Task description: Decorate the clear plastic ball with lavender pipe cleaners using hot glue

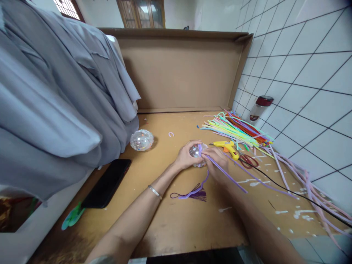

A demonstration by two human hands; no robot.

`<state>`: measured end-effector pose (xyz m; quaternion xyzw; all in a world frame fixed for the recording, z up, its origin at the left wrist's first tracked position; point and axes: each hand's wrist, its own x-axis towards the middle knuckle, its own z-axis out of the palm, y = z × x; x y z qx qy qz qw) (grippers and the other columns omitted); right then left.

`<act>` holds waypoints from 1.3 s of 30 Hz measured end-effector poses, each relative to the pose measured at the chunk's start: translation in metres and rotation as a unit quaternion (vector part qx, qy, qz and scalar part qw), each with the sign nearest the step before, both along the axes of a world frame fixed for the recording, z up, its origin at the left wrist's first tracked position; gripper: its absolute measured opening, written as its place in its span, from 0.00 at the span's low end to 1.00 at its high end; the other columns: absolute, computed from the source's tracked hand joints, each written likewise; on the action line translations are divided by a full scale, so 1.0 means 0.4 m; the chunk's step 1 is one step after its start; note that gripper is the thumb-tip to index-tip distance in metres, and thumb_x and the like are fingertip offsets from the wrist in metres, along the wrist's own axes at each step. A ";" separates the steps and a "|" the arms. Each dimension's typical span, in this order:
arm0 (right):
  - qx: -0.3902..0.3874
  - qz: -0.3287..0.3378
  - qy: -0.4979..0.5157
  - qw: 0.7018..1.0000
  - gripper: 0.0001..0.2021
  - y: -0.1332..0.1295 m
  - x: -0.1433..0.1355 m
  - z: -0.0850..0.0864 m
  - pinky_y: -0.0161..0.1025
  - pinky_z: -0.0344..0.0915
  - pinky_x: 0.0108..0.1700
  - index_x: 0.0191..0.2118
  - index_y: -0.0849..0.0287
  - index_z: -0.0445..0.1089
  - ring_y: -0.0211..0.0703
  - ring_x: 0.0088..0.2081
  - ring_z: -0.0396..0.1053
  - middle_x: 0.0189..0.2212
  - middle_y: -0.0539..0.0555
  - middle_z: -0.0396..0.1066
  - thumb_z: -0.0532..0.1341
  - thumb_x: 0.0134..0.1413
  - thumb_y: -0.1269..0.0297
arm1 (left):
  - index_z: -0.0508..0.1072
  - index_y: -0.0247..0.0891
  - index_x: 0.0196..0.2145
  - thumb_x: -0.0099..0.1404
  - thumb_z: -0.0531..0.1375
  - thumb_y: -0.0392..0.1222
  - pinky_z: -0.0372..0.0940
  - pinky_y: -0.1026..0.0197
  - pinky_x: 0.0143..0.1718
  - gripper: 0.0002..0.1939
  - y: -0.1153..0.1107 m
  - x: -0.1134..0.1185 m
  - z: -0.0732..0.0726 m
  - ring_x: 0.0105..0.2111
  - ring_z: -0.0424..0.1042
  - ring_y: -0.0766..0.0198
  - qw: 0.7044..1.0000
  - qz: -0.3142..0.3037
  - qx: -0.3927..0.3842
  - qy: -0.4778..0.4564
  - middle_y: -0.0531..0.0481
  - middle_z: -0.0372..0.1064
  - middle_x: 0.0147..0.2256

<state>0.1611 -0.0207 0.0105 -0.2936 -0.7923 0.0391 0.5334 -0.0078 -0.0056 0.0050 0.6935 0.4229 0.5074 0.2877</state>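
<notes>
My left hand (189, 154) is wrapped round the left side of a clear ball (195, 151) held just above the table. Purple strips run over the ball's front. At its right side my right hand (217, 161) pinches a purple pipe cleaner (227, 173), whose free end points down to the right. Below the hands a dark purple tassel (198, 193) with a looped cord lies on the wood. A second clear ball (142, 140) rests farther left. The yellow glue gun (226, 147) lies just beyond my right hand.
Many coloured pipe cleaners (236, 128) lie at the back right, near red-handled scissors (249, 161) and a red-lidded jar (260, 109). A black phone (107, 184) and a green item (73, 216) lie at left, beside grey cloth (66, 80). A cardboard panel (181, 73) stands behind.
</notes>
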 end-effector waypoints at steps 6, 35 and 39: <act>-0.014 -0.002 -0.004 1.000 0.11 -0.005 0.001 0.004 0.45 0.70 0.43 0.39 0.55 0.74 0.45 0.40 0.71 0.35 0.56 0.74 0.54 0.64 0.66 | 0.72 0.39 0.48 0.45 0.69 0.36 0.56 0.43 0.64 0.29 0.003 0.000 -0.001 0.62 0.62 0.48 0.999 0.020 0.035 0.035 0.40 0.64 0.59; 0.000 0.008 0.000 1.000 0.10 0.009 0.010 -0.006 0.44 0.69 0.44 0.42 0.54 0.73 0.45 0.41 0.71 0.37 0.55 0.74 0.55 0.63 0.69 | 0.66 0.40 0.58 0.41 0.74 0.61 0.60 0.41 0.62 0.49 0.014 -0.028 -0.002 0.59 0.64 0.44 0.979 0.001 0.097 0.177 0.37 0.64 0.57; 0.002 0.014 0.000 1.000 0.10 0.009 0.013 -0.004 0.44 0.69 0.43 0.42 0.54 0.74 0.46 0.40 0.71 0.36 0.55 0.74 0.55 0.63 0.70 | 0.63 0.40 0.59 0.38 0.75 0.60 0.60 0.42 0.62 0.53 0.007 -0.029 0.005 0.60 0.62 0.44 0.976 -0.005 0.091 0.200 0.37 0.61 0.59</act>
